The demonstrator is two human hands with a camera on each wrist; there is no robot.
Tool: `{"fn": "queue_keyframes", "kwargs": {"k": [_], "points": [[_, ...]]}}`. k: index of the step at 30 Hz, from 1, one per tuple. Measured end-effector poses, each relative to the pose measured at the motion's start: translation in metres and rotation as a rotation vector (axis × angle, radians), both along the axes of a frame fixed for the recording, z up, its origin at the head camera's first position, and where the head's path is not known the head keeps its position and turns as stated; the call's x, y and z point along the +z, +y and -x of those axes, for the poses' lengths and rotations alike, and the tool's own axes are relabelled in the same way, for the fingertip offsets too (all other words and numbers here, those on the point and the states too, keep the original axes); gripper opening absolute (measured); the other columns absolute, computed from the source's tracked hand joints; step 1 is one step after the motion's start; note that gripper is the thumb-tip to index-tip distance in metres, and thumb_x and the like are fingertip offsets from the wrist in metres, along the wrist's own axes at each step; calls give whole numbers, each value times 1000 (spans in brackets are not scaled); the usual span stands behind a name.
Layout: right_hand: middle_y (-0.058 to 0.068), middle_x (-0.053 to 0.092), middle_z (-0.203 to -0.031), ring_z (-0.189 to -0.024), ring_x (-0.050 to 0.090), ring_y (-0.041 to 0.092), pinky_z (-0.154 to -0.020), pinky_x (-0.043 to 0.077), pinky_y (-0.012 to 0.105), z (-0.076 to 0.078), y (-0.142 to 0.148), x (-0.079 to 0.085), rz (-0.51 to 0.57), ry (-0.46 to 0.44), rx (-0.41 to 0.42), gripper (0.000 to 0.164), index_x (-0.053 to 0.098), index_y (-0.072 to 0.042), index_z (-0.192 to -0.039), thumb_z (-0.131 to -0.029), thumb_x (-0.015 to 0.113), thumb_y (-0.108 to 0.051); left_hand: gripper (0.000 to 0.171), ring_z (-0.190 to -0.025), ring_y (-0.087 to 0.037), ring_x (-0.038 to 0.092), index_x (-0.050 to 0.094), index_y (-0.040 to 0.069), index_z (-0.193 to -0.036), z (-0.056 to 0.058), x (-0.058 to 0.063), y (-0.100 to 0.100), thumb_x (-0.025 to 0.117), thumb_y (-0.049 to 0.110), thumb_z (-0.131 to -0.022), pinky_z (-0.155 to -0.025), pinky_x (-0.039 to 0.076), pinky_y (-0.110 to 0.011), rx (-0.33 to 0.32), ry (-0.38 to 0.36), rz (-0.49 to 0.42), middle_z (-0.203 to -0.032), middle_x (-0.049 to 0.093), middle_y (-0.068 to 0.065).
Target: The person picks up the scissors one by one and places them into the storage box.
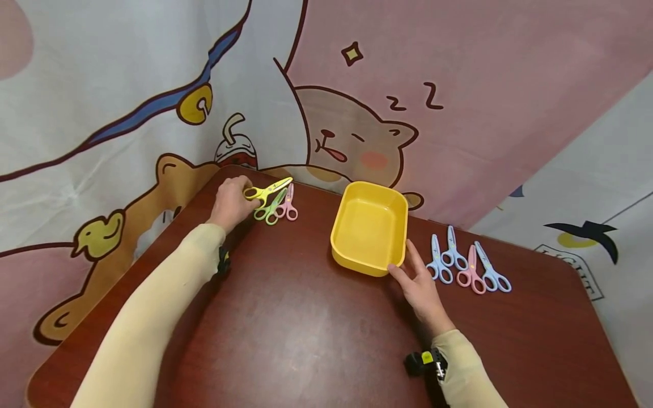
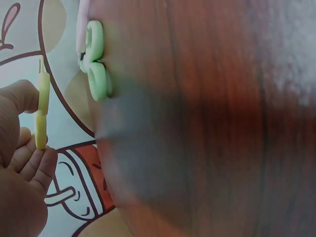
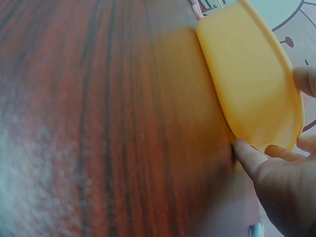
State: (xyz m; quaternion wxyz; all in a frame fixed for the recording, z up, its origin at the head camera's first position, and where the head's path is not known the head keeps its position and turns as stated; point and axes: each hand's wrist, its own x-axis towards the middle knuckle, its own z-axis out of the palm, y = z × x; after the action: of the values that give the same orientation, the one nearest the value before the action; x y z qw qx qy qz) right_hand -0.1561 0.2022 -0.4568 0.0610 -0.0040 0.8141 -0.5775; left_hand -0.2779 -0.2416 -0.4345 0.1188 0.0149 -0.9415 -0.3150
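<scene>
My left hand (image 1: 232, 203) grips the handle of a yellow pair of scissors (image 1: 267, 190) at the table's far left corner; the wrist view shows the yellow scissors (image 2: 42, 111) pinched between thumb and fingers. A green pair (image 1: 270, 210) and a pink pair (image 1: 289, 205) lie beside them on the table, and the green handles (image 2: 96, 59) show in the left wrist view. My right hand (image 1: 419, 279) rests with straight fingers against the near right corner of a yellow tray (image 1: 370, 258). In the right wrist view, fingertips (image 3: 244, 150) touch the tray wall (image 3: 247, 79).
To the right of the tray lie several scissors, blue (image 1: 439, 262) and pink (image 1: 471, 273). The dark wooden table (image 1: 296, 323) is backed by a cartoon cloth curtain (image 1: 357, 85) hanging close behind its far edge.
</scene>
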Motion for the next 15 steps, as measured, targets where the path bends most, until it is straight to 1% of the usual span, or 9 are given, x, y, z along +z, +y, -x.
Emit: {"fn": "queue_keyframes", "kwargs": {"k": [4, 11, 15], "points": [[8, 24, -171, -152, 34, 32, -116, 34, 44, 1, 0, 0, 2, -7, -11, 82, 12, -25, -168, -104, 64, -27, 40, -102, -34, 50, 65, -2, -116, -3, 4, 4, 84, 15, -85, -87, 49, -49, -27, 13, 6, -109, 62, -20], [8, 24, -171, -150, 38, 32, -112, 37, 34, 2, -1, -1, 22, -15, -15, 82, 14, -22, -168, -104, 65, -25, 38, -99, -33, 50, 65, 1, -112, -10, 13, 13, 85, 15, -83, -84, 50, -47, -38, 23, 0, -107, 63, -20], [7, 24, -171, -150, 38, 31, -111, 38, 33, 1, 0, 0, 29, -18, -21, 82, 14, -22, -168, -104, 65, -24, 38, -98, -32, 51, 66, 1, -112, -12, 17, 18, 85, 15, -82, -81, 50, -45, -58, 29, -7, -107, 64, -20]]}}
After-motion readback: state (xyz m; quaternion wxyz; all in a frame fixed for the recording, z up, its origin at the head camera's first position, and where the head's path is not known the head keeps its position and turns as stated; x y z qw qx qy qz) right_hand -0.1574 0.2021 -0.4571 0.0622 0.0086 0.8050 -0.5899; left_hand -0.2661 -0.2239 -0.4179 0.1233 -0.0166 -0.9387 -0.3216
